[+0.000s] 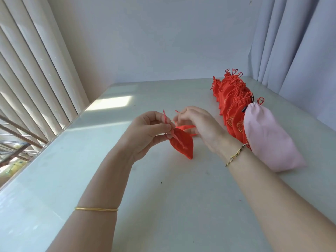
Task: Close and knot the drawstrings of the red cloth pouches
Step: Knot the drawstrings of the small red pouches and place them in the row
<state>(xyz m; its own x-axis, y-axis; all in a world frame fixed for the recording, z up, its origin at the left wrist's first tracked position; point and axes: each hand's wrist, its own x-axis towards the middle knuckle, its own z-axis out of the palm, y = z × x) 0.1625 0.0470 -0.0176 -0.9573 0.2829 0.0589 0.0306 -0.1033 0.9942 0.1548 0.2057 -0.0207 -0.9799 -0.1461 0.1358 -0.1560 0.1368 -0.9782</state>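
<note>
A small red cloth pouch (181, 144) hangs above the white table (163, 197) at mid-frame. My left hand (149, 130) pinches its gathered neck and a red drawstring (165, 117) that sticks up from my fingers. My right hand (198, 124) is close on the right and pinches the other drawstring end near the pouch mouth. A red loop of cloth or cord (187, 127) shows between my hands. A row of several red pouches (231, 104) with gold print and drawn strings lies at the right rear.
A pale pink cloth bag (269, 137) lies on the table right of my right wrist, against the red row. Vertical blinds (36, 79) and a window ledge run along the left. A grey curtain (300, 51) hangs at the right; a wall closes the back.
</note>
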